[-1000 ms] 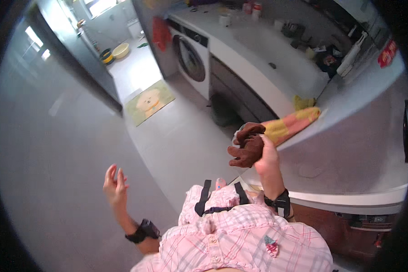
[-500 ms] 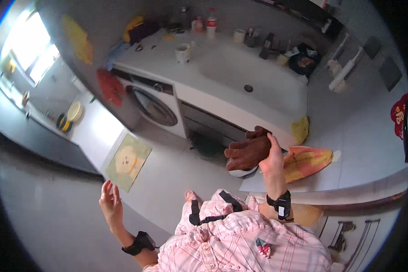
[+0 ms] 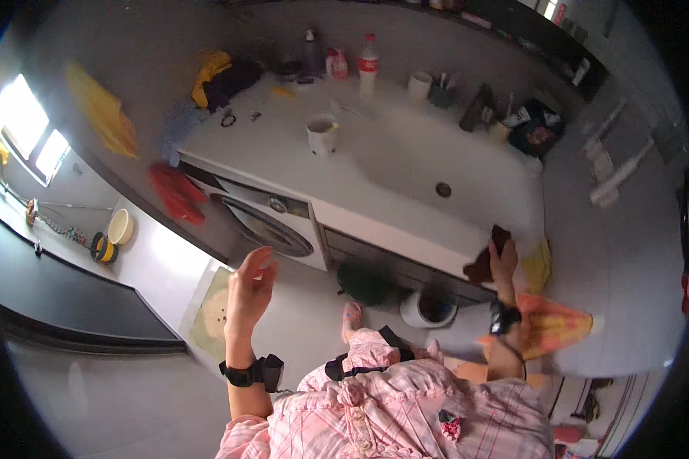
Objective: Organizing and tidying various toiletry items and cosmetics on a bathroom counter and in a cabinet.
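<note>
Your right hand (image 3: 504, 264) grasps 1 limp dark-brown cloth (image 3: 478, 269), probably bunched against drooping, the smooth white counter (image 3: 283, 168) beyond it; your left hand (image 3: 250, 294) (loosely curled) looks empty.

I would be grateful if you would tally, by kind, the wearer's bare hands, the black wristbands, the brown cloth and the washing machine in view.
Bare hands: 2
Black wristbands: 2
Brown cloth: 1
Washing machine: 1
Total: 6

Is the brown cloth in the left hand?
No, the right hand holds the brown cloth, while the left hand looks empty.
</note>
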Demonstrator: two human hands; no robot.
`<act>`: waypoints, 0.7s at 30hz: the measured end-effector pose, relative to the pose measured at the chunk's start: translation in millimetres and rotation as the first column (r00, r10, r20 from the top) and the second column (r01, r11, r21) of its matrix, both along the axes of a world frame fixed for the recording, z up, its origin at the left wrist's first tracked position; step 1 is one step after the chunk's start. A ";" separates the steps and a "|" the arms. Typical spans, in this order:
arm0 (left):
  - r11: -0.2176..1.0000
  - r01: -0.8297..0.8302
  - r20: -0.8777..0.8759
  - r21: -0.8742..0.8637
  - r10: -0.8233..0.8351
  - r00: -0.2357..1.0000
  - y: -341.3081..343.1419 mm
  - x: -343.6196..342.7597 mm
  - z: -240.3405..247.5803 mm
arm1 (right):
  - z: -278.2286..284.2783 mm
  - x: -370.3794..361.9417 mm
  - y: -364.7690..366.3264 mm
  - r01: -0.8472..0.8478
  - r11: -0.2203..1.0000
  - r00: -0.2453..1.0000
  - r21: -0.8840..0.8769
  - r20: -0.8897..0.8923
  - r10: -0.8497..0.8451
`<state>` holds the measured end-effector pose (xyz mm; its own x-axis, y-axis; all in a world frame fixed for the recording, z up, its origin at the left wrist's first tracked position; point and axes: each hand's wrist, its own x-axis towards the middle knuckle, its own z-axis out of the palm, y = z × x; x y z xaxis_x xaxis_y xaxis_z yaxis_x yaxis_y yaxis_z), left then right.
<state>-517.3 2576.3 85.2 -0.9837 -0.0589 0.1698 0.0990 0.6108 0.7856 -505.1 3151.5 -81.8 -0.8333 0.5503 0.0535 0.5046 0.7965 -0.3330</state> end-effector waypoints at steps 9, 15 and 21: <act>0.845 0.027 0.171 0.534 -0.139 0.975 59.9 -201.5 -62.1 | 44.3 -62.7 -136.5 -0.006 0.985 1.000 0.172 0.009 0.005; 0.892 -0.042 0.254 0.450 -0.083 0.964 111.7 -281.0 -95.8 | 58.0 -79.1 -160.8 0.079 0.993 0.907 0.092 -0.420 -0.033; 0.891 -0.123 0.392 0.437 -0.066 0.918 120.0 -297.7 -87.9 | 43.3 -86.6 -162.8 -0.006 0.989 0.981 0.146 -0.189 0.034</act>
